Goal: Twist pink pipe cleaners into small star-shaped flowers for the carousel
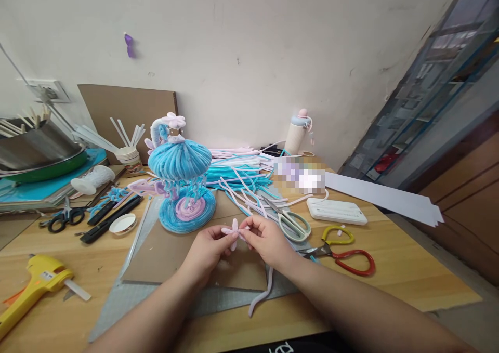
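Observation:
My left hand (206,249) and my right hand (267,238) meet over a brown cardboard sheet (163,257), both pinched on a small pink pipe-cleaner flower (234,232). A loose pink pipe cleaner (262,296) trails down below my right wrist. Just behind the hands stands a blue and pink pipe-cleaner carousel (181,179) with a pink flower on top. A heap of blue, white and pink pipe cleaners (237,173) lies behind it.
Green-handled scissors (292,223) and red-and-yellow scissors (343,249) lie right of my hands. A white box (336,211), a bottle (298,130), a yellow glue gun (33,285), black scissors (64,219), a cup of sticks (128,153) and a metal pan (37,153) sit around the wooden table (409,275).

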Demonstrator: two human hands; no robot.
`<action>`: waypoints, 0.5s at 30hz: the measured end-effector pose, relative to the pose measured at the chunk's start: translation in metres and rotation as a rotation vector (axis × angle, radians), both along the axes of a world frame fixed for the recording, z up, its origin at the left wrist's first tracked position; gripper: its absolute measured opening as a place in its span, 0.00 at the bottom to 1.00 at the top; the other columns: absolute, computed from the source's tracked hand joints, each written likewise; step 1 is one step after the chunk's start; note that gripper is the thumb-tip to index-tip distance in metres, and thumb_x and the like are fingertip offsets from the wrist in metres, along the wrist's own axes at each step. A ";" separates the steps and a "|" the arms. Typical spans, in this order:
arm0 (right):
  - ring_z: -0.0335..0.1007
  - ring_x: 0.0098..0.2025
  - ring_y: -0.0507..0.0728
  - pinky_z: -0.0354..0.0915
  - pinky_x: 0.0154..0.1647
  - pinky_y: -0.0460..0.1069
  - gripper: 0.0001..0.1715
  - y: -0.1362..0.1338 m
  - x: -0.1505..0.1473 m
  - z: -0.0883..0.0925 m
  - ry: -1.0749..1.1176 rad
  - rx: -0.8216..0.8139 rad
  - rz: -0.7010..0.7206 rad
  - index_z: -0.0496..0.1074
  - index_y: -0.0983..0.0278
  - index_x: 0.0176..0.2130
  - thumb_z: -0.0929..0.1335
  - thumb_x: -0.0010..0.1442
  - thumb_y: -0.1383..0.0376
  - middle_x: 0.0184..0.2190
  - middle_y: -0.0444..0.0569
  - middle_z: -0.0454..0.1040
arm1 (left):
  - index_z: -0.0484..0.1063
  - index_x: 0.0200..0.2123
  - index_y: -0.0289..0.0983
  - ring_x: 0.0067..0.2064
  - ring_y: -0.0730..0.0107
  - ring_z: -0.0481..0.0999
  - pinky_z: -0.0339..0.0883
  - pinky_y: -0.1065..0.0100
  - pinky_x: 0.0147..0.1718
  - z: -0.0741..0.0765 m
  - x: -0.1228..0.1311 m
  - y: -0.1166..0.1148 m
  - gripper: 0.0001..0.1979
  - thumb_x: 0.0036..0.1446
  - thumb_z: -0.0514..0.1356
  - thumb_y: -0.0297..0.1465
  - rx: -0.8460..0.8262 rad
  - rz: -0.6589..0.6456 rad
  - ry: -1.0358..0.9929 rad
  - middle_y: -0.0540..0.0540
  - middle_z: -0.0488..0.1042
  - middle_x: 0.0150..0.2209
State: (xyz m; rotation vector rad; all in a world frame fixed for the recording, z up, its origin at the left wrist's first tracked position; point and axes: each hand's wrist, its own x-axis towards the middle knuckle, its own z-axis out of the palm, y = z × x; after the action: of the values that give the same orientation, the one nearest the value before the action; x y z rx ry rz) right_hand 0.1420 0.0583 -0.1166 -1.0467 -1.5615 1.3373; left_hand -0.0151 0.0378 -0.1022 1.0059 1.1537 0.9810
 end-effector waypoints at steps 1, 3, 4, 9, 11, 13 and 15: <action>0.60 0.21 0.47 0.56 0.21 0.43 0.11 -0.001 0.000 0.001 0.002 0.005 0.009 0.68 0.65 0.32 0.67 0.55 0.59 0.23 0.41 0.66 | 0.74 0.26 0.33 0.22 0.77 0.61 0.53 0.74 0.22 0.001 0.000 0.000 0.13 0.43 0.67 0.38 0.024 -0.010 0.004 0.51 0.67 0.20; 0.59 0.21 0.47 0.55 0.21 0.43 0.11 -0.001 0.001 0.003 0.019 -0.013 0.030 0.68 0.65 0.32 0.67 0.55 0.58 0.22 0.41 0.65 | 0.73 0.24 0.33 0.21 0.77 0.60 0.51 0.74 0.22 0.002 -0.001 0.000 0.13 0.45 0.66 0.39 0.063 -0.033 0.014 0.51 0.66 0.19; 0.59 0.20 0.47 0.55 0.21 0.43 0.12 -0.002 0.001 0.003 0.033 -0.032 0.039 0.68 0.65 0.32 0.68 0.55 0.58 0.21 0.40 0.65 | 0.73 0.23 0.33 0.21 0.77 0.59 0.51 0.74 0.22 0.002 -0.001 0.000 0.13 0.45 0.66 0.39 0.074 -0.043 0.017 0.51 0.66 0.19; 0.59 0.20 0.47 0.55 0.20 0.43 0.12 -0.001 0.002 0.006 0.052 -0.046 0.049 0.68 0.65 0.33 0.68 0.54 0.58 0.21 0.40 0.65 | 0.72 0.20 0.33 0.21 0.76 0.59 0.51 0.73 0.22 0.002 -0.003 0.001 0.15 0.47 0.64 0.41 0.052 -0.123 -0.002 0.50 0.66 0.19; 0.60 0.20 0.47 0.56 0.21 0.43 0.11 -0.001 0.003 0.006 0.033 -0.027 0.060 0.69 0.65 0.33 0.68 0.54 0.60 0.22 0.41 0.67 | 0.71 0.19 0.33 0.22 0.76 0.60 0.51 0.73 0.22 0.003 -0.004 0.001 0.16 0.47 0.64 0.40 0.022 -0.154 0.002 0.49 0.67 0.19; 0.60 0.20 0.47 0.57 0.22 0.43 0.10 0.000 0.004 0.006 0.014 -0.020 0.069 0.69 0.66 0.33 0.68 0.54 0.61 0.23 0.42 0.68 | 0.71 0.19 0.33 0.22 0.76 0.60 0.51 0.73 0.22 0.004 -0.005 0.001 0.16 0.47 0.64 0.40 0.008 -0.159 0.021 0.49 0.67 0.19; 0.60 0.20 0.47 0.57 0.22 0.44 0.09 0.000 0.004 0.007 -0.003 -0.023 0.074 0.70 0.66 0.32 0.68 0.54 0.61 0.22 0.42 0.68 | 0.72 0.19 0.33 0.22 0.76 0.60 0.51 0.73 0.22 0.005 -0.005 0.001 0.15 0.46 0.65 0.39 0.006 -0.138 0.044 0.49 0.67 0.18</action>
State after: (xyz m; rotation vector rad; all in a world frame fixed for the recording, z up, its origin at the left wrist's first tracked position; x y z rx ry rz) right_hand 0.1464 0.0586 -0.1097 -1.0139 -1.6040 1.4073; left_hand -0.0206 0.0388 -0.0972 1.1016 1.1029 0.8570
